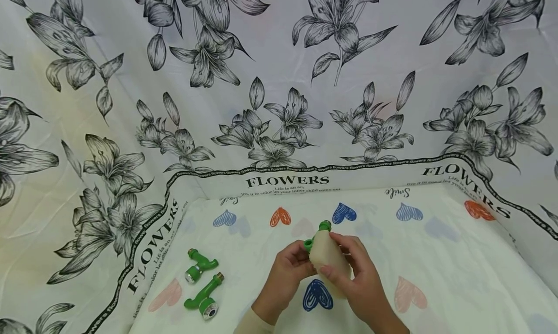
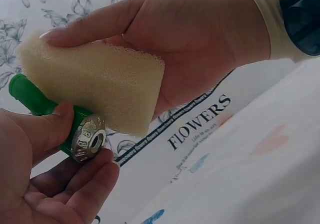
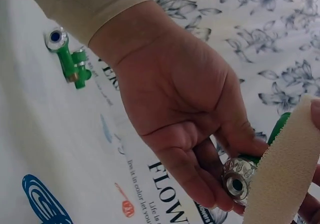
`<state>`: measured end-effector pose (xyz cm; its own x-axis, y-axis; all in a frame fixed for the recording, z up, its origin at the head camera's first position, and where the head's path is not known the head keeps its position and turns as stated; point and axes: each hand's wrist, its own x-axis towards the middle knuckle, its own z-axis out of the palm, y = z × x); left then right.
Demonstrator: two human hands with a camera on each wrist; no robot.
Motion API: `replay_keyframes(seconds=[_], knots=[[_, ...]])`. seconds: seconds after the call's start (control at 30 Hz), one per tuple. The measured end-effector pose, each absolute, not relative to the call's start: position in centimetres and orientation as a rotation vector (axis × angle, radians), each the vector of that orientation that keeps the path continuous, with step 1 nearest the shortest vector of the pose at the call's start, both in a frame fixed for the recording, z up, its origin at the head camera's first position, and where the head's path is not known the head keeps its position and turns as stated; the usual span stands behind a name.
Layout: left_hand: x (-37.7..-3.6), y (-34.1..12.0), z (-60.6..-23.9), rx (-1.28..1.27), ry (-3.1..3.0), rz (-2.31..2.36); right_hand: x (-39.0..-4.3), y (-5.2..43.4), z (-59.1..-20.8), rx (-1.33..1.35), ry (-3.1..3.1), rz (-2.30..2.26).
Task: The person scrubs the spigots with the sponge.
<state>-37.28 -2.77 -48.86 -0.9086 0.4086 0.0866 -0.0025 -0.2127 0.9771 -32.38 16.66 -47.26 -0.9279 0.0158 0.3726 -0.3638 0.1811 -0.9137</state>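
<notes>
My left hand (image 1: 281,273) grips a green tap (image 1: 324,225) with a silver metal end, mostly hidden behind a sponge in the head view. In the left wrist view, the thumb and fingers of this hand (image 2: 50,179) are around the tap (image 2: 34,95) near its silver end. The cream, porous sponge (image 1: 329,256) is held by my right hand (image 1: 366,288), thumb on its near face. Its broad side (image 2: 95,84) lies against the tap's green body. From the right wrist, the sponge (image 3: 280,174) covers part of the tap (image 3: 239,179).
Two more green taps with silver ends lie to the left on the white cloth: one farther back (image 1: 201,266), one nearer (image 1: 205,296). Printed hearts cover the cloth (image 1: 244,256). Flower-patterned sheeting (image 1: 279,57) rises behind and at both sides.
</notes>
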Motion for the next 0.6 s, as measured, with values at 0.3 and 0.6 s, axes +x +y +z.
replay_keyframes(seconds=[0.3, 0.6], knots=[[-37.2, -2.8, -48.4, 0.477, 1.784, 2.171, -32.8, 17.0, -47.4, 0.251, -2.207, 1.762], [-37.0, -2.7, -48.3, 0.513, 1.760, 2.143, -33.8, 18.1, -47.9, 0.084, -2.252, 1.680]])
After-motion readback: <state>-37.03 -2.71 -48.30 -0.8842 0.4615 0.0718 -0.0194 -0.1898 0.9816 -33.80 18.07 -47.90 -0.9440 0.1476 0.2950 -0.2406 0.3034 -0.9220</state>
